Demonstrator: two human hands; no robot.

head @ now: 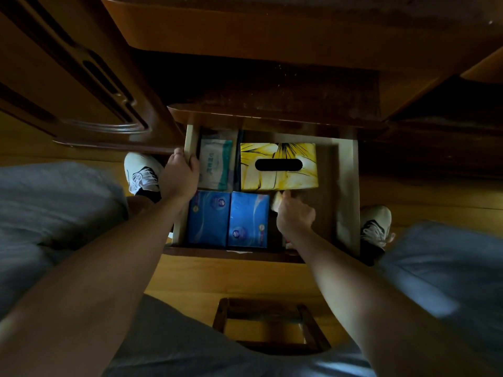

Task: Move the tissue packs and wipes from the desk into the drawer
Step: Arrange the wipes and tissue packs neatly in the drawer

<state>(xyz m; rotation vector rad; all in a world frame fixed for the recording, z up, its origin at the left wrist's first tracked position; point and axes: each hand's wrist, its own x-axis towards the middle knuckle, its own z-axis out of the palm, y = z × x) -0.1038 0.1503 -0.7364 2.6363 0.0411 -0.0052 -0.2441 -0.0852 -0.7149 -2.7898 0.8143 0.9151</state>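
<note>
Left hand: my left hand curls over the drawer's left wall, fingers hooked on its edge, just beside the wipes pack.
Right hand: my right hand is inside the drawer with fingers curled, pinching a small pale item I cannot identify, just below the yellow tissue box.
Wipes: 1 white and green wipes pack lies in the far left corner, long axis running front to back.
Tissue box: the yellow tissue box sits far centre, long axis left to right, slot facing up.
Blue packs: 2 blue tissue packs lie side by side at the near left, touching, long axes front to back.
Surface: the open drawer hangs under the dark wooden desk.
Room: wooden floor, a wooden stool below me, white shoes either side of the drawer.
</note>
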